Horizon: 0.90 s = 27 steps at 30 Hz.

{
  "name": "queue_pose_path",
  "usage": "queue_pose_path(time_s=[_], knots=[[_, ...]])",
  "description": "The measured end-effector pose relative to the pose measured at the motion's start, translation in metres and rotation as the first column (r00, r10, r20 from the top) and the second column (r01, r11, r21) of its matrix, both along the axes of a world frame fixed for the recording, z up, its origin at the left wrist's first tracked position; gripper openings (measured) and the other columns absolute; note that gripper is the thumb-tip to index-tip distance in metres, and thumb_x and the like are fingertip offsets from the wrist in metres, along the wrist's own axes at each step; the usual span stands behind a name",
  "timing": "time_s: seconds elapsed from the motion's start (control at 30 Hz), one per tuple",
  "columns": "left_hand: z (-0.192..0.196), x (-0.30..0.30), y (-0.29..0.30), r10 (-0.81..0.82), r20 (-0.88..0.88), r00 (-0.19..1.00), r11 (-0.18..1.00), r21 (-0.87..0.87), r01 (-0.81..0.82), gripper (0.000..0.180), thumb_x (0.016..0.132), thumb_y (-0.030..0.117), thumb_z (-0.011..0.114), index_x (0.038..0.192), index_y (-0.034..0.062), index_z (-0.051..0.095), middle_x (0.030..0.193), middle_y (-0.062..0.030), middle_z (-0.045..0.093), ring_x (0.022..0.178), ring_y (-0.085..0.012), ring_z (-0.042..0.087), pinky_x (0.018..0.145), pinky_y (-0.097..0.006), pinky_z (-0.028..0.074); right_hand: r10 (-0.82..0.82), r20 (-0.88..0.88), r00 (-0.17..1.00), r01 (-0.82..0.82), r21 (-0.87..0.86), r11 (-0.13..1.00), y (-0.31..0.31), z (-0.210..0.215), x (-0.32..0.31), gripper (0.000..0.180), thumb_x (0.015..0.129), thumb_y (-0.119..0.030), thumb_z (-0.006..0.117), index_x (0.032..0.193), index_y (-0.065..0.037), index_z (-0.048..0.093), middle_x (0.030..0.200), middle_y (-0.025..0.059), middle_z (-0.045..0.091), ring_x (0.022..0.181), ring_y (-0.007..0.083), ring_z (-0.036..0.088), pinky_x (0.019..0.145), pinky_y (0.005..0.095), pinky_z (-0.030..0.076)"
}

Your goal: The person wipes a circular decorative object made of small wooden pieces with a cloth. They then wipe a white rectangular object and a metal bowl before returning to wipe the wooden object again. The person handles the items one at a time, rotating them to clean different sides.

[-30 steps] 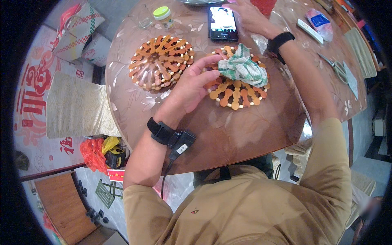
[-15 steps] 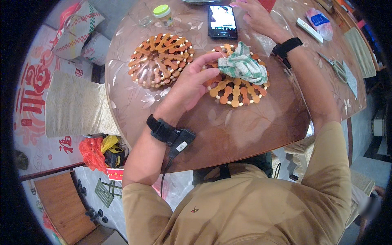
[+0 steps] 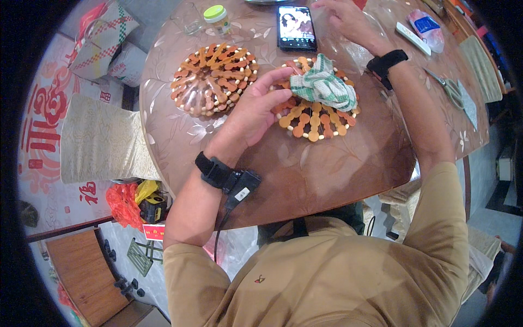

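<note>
My left hand (image 3: 258, 109) rests at the left edge of a wooden-bead trivet (image 3: 314, 128), thumb and forefinger apart beside a crumpled green-and-white checked cloth (image 3: 322, 87) lying on it. Nothing shows clearly in its grasp. Beyond the trivet lies a smartphone (image 3: 296, 30) with a lit screen showing a picture of people. Just right of the phone, my right hand (image 3: 353, 24) hovers over the table with fingers extended and apart. A second round stack of wooden-bead trivets (image 3: 214, 82) sits to the left of my left hand.
On the brown table (image 3: 327, 169) a green-lidded jar (image 3: 218, 19) and a clear glass (image 3: 190, 24) stand at far left. Scissors (image 3: 451, 91), a white remote-like bar (image 3: 413, 38) and a plastic packet (image 3: 426, 30) lie to the right. A covered chair (image 3: 103, 141) stands left.
The picture on the phone screen is different. My right hand has shifted slightly to the right, away from the phone. My left hand and the cloth have barely moved.
</note>
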<state>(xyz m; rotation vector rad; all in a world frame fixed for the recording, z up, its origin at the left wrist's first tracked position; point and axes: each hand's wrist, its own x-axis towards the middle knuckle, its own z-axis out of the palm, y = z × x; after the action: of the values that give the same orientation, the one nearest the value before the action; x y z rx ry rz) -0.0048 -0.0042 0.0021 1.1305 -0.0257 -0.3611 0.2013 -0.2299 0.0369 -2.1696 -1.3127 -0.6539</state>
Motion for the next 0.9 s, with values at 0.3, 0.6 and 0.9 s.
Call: queue_pose_path(time_s=[0.3,0.6,0.9], knots=[[-0.007,0.002,0.003,0.014,0.017,1.000,1.000,-0.009,-0.014,0.057,0.092,-0.004,0.045,0.146,0.0105,0.033,0.133,-0.0098,0.051,0.111,-0.0184,0.057,0.092,-0.032,0.049,0.098,-0.106,0.989,-0.120,-0.228,0.966,0.004,0.021,-0.116,0.034,0.091,-0.020,0.060,0.123,-0.008,0.059,0.122,0.0142,0.057,0.114,0.0295,0.055,0.098,0.0395,0.044],[-0.009,0.002,0.003,0.008,0.024,1.000,1.000,-0.020,-0.007,0.065,0.090,-0.003,0.054,0.147,0.0104,0.026,0.131,-0.0121,0.053,0.111,-0.0210,0.060,0.094,-0.035,0.053,-0.059,-0.223,0.973,0.009,-0.217,0.976,0.005,-0.002,-0.148,0.042,0.079,0.000,0.062,0.120,-0.009,0.060,0.116,0.0168,0.059,0.108,0.0373,0.058,0.094,0.0404,0.047],[-0.011,0.003,0.007,-0.118,-0.017,0.993,0.965,-0.237,0.111,0.049,0.090,-0.003,0.056,0.136,0.0070,0.043,0.124,-0.0105,0.057,0.112,-0.0216,0.060,0.095,-0.040,0.054,0.023,-0.160,0.987,-0.036,-0.080,0.996,0.031,0.001,-0.152,0.039,0.076,0.004,0.060,0.114,-0.006,0.060,0.107,0.0146,0.058,0.101,0.0355,0.059,0.089,0.0394,0.049]])
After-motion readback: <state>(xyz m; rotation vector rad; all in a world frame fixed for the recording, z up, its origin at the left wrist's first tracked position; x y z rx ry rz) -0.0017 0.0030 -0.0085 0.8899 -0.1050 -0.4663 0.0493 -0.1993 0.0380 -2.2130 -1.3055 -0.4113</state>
